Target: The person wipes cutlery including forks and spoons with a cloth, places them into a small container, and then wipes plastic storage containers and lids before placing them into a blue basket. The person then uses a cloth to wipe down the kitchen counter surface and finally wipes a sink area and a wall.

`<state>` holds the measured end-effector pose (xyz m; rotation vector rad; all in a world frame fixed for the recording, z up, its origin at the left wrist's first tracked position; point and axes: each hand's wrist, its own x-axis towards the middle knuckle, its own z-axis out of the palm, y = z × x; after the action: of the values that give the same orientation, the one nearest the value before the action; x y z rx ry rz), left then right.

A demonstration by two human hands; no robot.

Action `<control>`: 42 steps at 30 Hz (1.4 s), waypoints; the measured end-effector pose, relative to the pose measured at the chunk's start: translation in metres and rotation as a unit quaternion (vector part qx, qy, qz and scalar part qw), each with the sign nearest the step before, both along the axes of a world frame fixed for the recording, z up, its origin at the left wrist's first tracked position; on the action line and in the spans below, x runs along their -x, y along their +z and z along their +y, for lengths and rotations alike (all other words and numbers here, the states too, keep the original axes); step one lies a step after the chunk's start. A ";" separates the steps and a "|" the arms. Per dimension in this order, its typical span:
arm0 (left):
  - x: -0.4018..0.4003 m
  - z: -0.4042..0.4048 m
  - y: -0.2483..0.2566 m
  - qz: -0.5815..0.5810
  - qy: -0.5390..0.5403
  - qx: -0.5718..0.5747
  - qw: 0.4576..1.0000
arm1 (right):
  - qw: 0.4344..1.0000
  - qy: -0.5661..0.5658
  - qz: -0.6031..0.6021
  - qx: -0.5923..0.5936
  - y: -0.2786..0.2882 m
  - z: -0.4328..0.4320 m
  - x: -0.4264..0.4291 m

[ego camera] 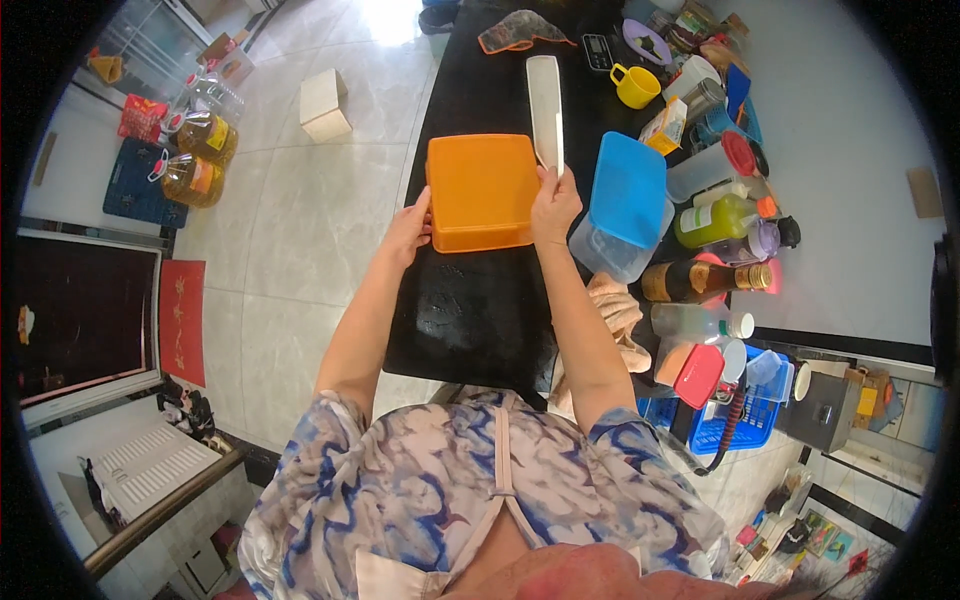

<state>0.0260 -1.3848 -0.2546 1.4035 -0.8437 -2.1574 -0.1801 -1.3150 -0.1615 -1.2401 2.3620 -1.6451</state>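
An orange plastic box (484, 191), its smooth flat face turned up, is between my two hands over the black tabletop. My left hand (411, 229) grips its left side, thumb along the edge and fingers partly hidden underneath. On the other side, my right hand (556, 206) is against the box's right edge. A long white plastic lid or shallow tray (546, 105), seen almost edge-on, rises from that same hand's thumb and fingers. Close to my right hand, a clear plastic container (615, 251) has a blue lid (630, 187) lying slantwise over it.
Bottles, including a green liquid bottle (712, 223) and a dark glass bottle (697, 281), line the table's wall side. Further up are a yellow mug (636, 86) and a small digital scale (598, 52). A peach towel (619, 311) lies by my right forearm. Oil jugs (193, 180) stand on the floor.
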 end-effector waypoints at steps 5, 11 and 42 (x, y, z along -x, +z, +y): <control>-0.015 0.022 0.008 0.236 0.121 -0.038 0.963 | 0.988 0.074 -0.121 0.068 -0.022 0.019 -0.002; -0.100 0.043 0.070 0.264 0.189 -0.010 0.946 | 0.981 0.179 0.070 -0.028 0.018 0.117 -0.025; -0.066 0.187 0.200 0.147 0.166 0.123 0.967 | 0.906 0.235 0.347 0.058 0.207 0.221 -0.122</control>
<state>0.0920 -1.1974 -0.0543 0.9890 -0.6797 -1.8696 -0.0584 -1.0943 0.0459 -2.5147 1.9646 -1.3359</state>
